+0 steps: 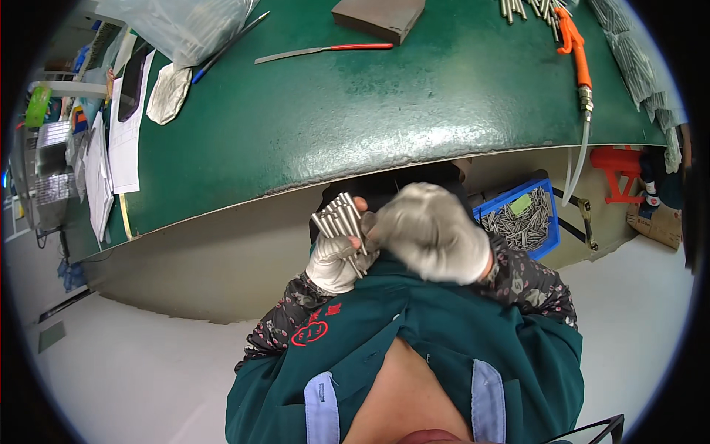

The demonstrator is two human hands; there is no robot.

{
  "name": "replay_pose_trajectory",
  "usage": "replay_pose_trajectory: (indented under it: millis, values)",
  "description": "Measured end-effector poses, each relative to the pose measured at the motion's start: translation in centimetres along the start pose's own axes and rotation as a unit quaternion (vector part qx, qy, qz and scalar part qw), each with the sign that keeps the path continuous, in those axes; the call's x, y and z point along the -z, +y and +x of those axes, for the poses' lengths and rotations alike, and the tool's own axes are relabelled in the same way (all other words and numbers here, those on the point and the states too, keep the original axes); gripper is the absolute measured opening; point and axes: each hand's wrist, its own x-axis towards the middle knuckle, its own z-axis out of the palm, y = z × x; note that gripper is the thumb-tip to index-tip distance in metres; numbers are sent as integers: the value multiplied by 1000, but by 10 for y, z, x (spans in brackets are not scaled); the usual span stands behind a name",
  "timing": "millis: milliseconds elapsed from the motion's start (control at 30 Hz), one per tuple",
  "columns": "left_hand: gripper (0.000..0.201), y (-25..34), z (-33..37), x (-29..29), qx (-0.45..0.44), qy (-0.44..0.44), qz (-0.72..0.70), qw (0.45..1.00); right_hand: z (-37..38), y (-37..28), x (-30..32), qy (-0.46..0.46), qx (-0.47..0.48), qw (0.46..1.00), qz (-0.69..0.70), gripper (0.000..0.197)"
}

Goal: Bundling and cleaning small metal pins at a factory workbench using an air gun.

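Black-rimmed eyeglasses [617,425], lower right.
White-gloved left hand [333,265] grips silver metal rods [339,219]; greyish-white-gloved right hand [433,235] blurs, its finger state impossible to tell.

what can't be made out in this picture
- Right hand: motion-blurred in the head view; whether its fingers hold anything is unclear.
- Metal rods: their exact number, because they overlap and the left hand partly covers them.
- Plastic bag: cut off by the head view's upper edge.
- Metal pins in the blue bin: too small and heaped to count.
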Motion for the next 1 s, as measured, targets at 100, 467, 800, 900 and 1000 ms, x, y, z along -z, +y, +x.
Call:
replay_pose_trajectory:
  millis: [100, 467, 800, 900, 1000]
  values:
    - [49, -3, -3, 3, -61, -9, -32, 998, -41, 59, -4, -60, -232, 949, -207, 14]
    - [47, 11, -8, -3, -102, -8, -22, 995, -25, 133, -27, -390, -79, 776, -489, 27]
    - [54, 59, -2, -64, -198, -111, 89, 970, 2, 29, 14, -317, -109, 928, -161, 17]
    - [49, 85, 24, -77, -209, -99, 140, 963, 37, -20, 31, -193, -138, 971, 27, 19]
    - [49, 109, 53, -82, -183, -70, 165, 967, 85, -38, 44, -39, -300, 947, 112, 18]
